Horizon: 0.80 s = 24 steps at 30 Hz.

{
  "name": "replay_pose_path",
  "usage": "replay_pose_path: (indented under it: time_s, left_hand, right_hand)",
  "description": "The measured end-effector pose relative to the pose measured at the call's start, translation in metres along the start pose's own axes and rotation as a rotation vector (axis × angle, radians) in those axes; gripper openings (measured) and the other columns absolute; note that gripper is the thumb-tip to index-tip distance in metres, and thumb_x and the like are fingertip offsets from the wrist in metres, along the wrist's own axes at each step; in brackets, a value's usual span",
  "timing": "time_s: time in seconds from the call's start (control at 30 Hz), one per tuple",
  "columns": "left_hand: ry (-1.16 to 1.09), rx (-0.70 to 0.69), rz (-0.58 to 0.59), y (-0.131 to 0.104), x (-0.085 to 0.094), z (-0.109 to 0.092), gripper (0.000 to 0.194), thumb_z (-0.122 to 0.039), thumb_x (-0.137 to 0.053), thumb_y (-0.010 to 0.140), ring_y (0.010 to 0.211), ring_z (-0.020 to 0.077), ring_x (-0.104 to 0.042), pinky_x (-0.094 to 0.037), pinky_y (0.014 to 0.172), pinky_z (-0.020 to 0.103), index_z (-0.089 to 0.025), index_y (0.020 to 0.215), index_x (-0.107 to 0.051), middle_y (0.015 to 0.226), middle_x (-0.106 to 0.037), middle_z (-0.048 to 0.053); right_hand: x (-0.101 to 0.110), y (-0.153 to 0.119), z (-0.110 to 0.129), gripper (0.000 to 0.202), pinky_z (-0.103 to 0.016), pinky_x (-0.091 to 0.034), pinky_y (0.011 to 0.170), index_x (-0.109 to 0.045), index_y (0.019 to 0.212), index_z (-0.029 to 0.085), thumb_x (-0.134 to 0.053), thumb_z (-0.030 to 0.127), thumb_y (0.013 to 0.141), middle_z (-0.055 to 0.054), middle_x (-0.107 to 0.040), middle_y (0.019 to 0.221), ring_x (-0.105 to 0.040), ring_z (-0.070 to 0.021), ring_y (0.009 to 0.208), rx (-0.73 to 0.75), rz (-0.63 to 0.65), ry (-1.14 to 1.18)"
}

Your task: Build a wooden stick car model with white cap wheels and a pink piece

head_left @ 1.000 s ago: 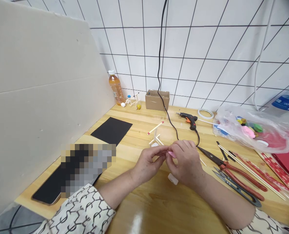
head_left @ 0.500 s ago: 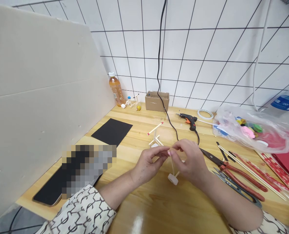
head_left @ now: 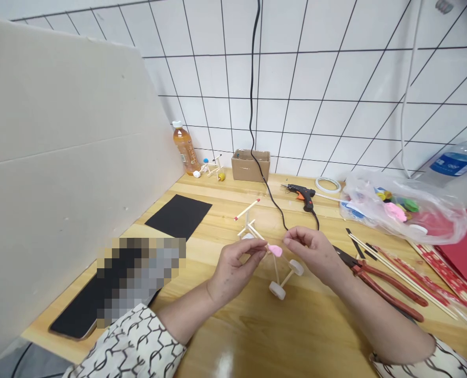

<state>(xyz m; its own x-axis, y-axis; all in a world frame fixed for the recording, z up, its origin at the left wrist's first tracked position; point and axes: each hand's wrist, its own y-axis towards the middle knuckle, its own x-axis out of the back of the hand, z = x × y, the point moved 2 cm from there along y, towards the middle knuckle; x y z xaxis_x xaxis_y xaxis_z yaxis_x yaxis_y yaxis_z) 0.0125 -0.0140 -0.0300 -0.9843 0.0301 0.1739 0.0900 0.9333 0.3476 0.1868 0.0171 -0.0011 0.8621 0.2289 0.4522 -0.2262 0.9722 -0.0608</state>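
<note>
A small tricycle-like model of pale sticks [head_left: 277, 270] stands on the table, with two white round wheels [head_left: 277, 290] at its near end. A pink clay piece [head_left: 274, 250] sits on top as a flat, seat-like pad. My left hand [head_left: 237, 268] pinches the model just left of the pink clay, with thumb and forefinger closed. Just right of the clay and apart from it is my right hand [head_left: 314, 254], its thumb and forefinger tips pressed together; whether anything is between them is too small to tell. At the model's far end, a red-tipped crossbar [head_left: 247, 209] rises like a handlebar.
Right of my hands lie red-handled pliers [head_left: 391, 283], wooden sticks [head_left: 402, 275] and a plastic bag of coloured clay [head_left: 434, 205]. Behind are a glue gun [head_left: 303, 194], tape roll [head_left: 328, 185], cardboard box [head_left: 251, 168], another stick model [head_left: 213, 169] and a bottle [head_left: 186, 149]. Black paper [head_left: 178, 215] lies left.
My right hand has drawn back to the right, off the pink clay, which now shows as a flat pad. The left hand keeps its pinch. The view has shifted slightly.
</note>
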Motion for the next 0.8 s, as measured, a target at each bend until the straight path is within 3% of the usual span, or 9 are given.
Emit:
replay_pose_path:
  time_s: [0.2, 0.47, 0.7, 0.8]
  left_hand:
    - [0.104, -0.053, 0.048, -0.0006, 0.0012, -0.0019, 0.013, -0.016, -0.057, 0.081, 0.075, 0.0131, -0.064, -0.051, 0.071, 0.022, -0.014, 0.088, -0.067, 0.081, -0.070, 0.005]
    - [0.129, -0.100, 0.058, -0.0014, -0.0001, -0.0062, 0.015, -0.017, -0.054, 0.083, 0.075, 0.0135, -0.063, -0.050, 0.072, 0.023, -0.014, 0.091, -0.067, 0.082, -0.069, 0.005]
    - [0.135, -0.110, 0.092, -0.0011, 0.0012, -0.0067, 0.017, -0.019, -0.052, 0.084, 0.078, 0.0156, -0.063, -0.050, 0.073, 0.026, -0.016, 0.093, -0.067, 0.085, -0.070, 0.007]
    - [0.139, -0.134, 0.099, -0.0017, 0.0013, -0.0059, 0.018, -0.017, -0.052, 0.084, 0.078, 0.0155, -0.063, -0.050, 0.072, 0.026, -0.016, 0.095, -0.066, 0.087, -0.070, 0.007]
  right_hand:
    - [0.0007, -0.0011, -0.0032, 0.023, -0.023, -0.034, 0.051, -0.064, 0.080, 0.015, -0.048, 0.028, 0.069, -0.001, -0.059, 0.064, -0.045, -0.0116, 0.054, -0.005, 0.060, -0.077]
    - [-0.0030, -0.0039, 0.0037, 0.021, -0.024, -0.040, 0.057, -0.069, 0.074, 0.016, -0.048, 0.021, 0.070, -0.002, -0.066, 0.070, -0.055, -0.0147, 0.065, 0.123, 0.101, -0.183]
    - [-0.0031, -0.0033, -0.0023, 0.021, -0.024, -0.040, 0.057, -0.070, 0.080, 0.017, -0.052, 0.023, 0.073, -0.001, -0.066, 0.070, -0.053, -0.0135, 0.063, 0.125, 0.177, -0.145]
    - [-0.0037, -0.0020, -0.0052, 0.023, -0.023, -0.038, 0.056, -0.070, 0.080, 0.016, -0.054, 0.031, 0.075, -0.001, -0.064, 0.069, -0.051, -0.0130, 0.062, 0.118, 0.211, -0.116]
